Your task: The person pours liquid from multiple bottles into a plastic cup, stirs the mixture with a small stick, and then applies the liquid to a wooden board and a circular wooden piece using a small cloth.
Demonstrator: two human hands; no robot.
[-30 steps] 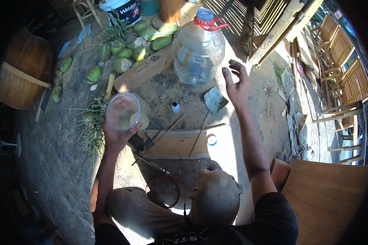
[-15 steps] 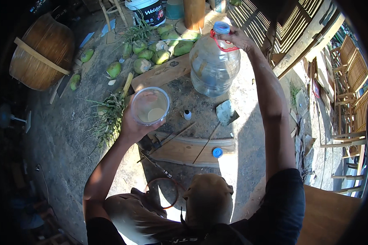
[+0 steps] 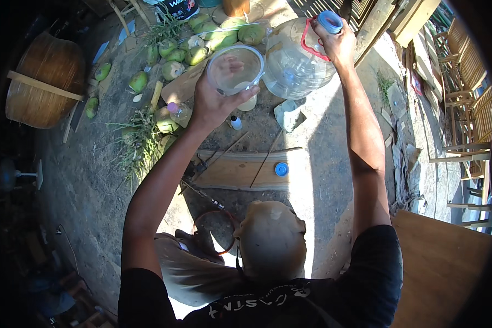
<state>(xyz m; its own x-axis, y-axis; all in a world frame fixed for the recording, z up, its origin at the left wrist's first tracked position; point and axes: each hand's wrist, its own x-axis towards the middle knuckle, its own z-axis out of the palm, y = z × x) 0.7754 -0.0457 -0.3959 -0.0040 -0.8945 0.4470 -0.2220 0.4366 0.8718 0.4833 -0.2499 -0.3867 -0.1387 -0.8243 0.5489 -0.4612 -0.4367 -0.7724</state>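
Observation:
My left hand (image 3: 216, 101) holds a clear plastic cup (image 3: 235, 70) with a little pale liquid at its bottom, raised in front of me. My right hand (image 3: 338, 45) grips the neck of a large clear water jug (image 3: 296, 61) with a red handle and a blue cap, tilted so its body leans toward the cup. The jug's side sits just right of the cup's rim. A loose blue cap (image 3: 281, 169) lies on a wooden plank (image 3: 240, 170) on the ground below.
Several green coconuts (image 3: 176, 54) lie piled on the dirt ahead, with a woven basket (image 3: 45, 82) at the left. A small bottle (image 3: 235, 122) stands on the ground. Wooden chairs (image 3: 470, 71) and a wooden board (image 3: 443, 262) are at the right.
My right hand reached out, took the jug by its neck and tipped it. My left hand lifted the cup forward, up beside the jug.

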